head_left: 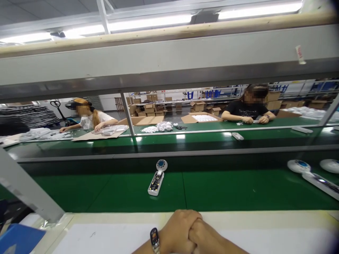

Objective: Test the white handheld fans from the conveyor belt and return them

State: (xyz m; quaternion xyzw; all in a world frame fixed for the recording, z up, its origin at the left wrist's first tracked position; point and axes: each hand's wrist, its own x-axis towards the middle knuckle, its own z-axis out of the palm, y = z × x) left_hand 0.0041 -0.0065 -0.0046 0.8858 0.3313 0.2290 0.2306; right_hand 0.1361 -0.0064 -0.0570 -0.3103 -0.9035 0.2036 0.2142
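Observation:
My left hand [176, 231], with a watch [154, 237] on its wrist, is clasped together with my right hand [202, 233] at the near edge of the bench. Both are closed against each other, and no object shows in either. Beyond them on the green conveyor belt [212, 192] lies a white handheld device [155, 183] with its circuit board exposed and a round head at the far end. Another white device [319, 180] of similar shape rests on the belt at the right, beside a rounded white part [329, 165] cut off by the frame.
A metal rail [172, 152] separates my belt from a second one carrying white parts [237, 136]. Across it sit two people [92, 118] [247, 109]. White sheets [106, 238] cover the near bench. A slanted post [29, 187] and blue item [21, 238] are left; a beam [159, 60] crosses overhead.

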